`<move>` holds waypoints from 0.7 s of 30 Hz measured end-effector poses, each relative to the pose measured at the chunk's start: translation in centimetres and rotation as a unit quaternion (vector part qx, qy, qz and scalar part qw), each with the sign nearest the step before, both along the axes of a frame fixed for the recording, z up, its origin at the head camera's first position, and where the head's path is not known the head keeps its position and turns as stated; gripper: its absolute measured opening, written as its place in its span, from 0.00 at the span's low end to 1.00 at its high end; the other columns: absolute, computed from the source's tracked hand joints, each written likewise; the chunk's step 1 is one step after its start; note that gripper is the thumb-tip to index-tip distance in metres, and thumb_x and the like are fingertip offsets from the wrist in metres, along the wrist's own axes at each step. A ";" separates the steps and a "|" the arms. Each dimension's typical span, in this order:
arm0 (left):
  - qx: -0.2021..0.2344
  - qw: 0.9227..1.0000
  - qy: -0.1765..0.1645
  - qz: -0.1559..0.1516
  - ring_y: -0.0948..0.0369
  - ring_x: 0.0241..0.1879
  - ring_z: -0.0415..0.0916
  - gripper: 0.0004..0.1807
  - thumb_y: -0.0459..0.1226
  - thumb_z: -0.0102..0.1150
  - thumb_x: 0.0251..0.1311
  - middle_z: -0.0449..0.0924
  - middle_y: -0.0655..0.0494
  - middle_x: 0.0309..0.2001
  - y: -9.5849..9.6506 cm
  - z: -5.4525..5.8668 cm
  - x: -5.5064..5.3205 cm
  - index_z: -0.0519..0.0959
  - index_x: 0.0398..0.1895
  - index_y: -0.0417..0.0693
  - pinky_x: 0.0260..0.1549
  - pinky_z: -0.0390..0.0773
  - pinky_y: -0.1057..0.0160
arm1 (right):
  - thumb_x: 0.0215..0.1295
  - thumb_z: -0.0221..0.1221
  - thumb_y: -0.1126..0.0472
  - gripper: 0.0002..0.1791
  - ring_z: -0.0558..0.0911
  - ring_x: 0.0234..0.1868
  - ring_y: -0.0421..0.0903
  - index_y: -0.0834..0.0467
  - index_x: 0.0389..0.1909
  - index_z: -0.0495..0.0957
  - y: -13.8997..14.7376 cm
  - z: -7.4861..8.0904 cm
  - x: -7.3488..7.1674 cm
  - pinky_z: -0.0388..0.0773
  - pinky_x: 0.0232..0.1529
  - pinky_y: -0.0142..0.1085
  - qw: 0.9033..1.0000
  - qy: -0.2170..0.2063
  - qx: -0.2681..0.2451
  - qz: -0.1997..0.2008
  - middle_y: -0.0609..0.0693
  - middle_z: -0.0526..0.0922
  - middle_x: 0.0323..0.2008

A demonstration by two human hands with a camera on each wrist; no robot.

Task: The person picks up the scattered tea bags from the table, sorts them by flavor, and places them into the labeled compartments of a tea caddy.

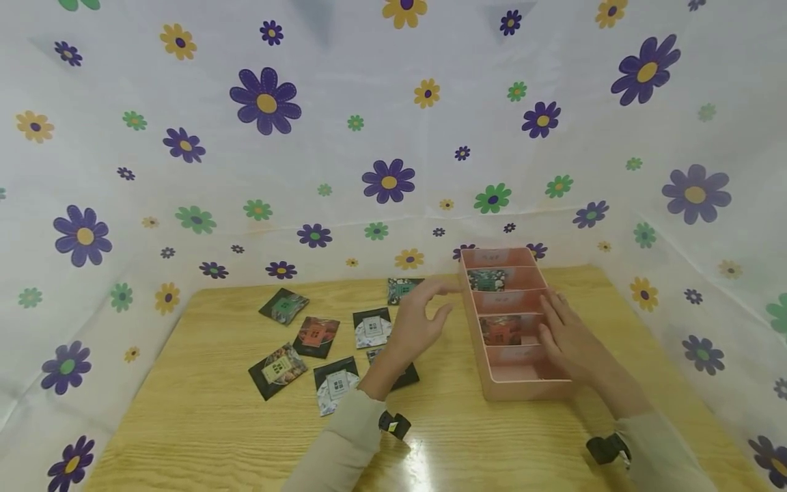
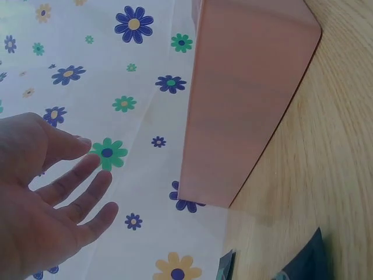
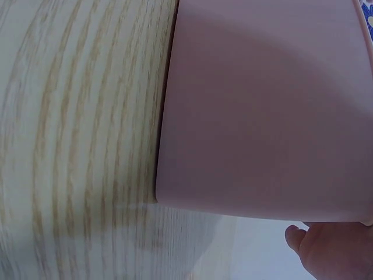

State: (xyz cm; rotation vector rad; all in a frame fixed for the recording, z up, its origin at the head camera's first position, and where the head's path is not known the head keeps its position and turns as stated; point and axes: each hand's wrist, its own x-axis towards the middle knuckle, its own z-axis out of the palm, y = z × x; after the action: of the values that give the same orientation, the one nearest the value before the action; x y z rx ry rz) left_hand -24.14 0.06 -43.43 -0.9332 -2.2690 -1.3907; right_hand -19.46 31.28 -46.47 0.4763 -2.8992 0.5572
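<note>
A long pink divided box stands on the table. One of its compartments holds a green-labelled packet, and another nearer the front holds a red-labelled packet. My right hand rests on the box's right rim, fingers reaching over the edge; the right wrist view shows the box wall close up. To the left of the box my left hand hovers with loosely bent fingers and nothing in them. In the left wrist view, that hand is apart from the box side.
Several flat packets lie on the table's left half, among them a red one, a yellow-labelled one and a white-labelled one. Another green packet lies behind my left hand. A flowered cloth hangs behind the table.
</note>
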 end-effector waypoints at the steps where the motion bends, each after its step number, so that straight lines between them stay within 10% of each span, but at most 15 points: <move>1: -0.002 1.000 -0.004 0.004 0.56 0.56 0.79 0.15 0.28 0.63 0.67 0.83 0.53 0.54 -0.3 0.1 0.2 0.83 0.55 0.46 0.58 0.78 0.55 | 0.80 0.43 0.59 0.34 0.47 0.77 0.72 0.77 0.76 0.50 0.0 0.0 0.0 0.49 0.75 0.62 1.000 -0.001 0.000 0.000 0.73 0.46 0.78; 21: -0.012 0.998 -0.011 0.064 0.51 0.52 0.80 0.13 0.28 0.66 0.65 0.83 0.51 0.52 -4.6 -0.5 0.3 0.84 0.52 0.44 0.52 0.80 0.54 | 0.81 0.42 0.59 0.34 0.46 0.78 0.72 0.78 0.76 0.48 0.2 -0.4 -0.3 0.45 0.76 0.59 1.000 0.007 0.007 0.005 0.74 0.45 0.78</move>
State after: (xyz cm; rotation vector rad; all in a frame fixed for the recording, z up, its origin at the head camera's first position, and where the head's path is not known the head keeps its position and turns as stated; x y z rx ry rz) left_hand -23.85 -4.50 -43.96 -0.7679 -2.3226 -1.3275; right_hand -19.78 31.52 -46.86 0.4937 -2.8911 0.5345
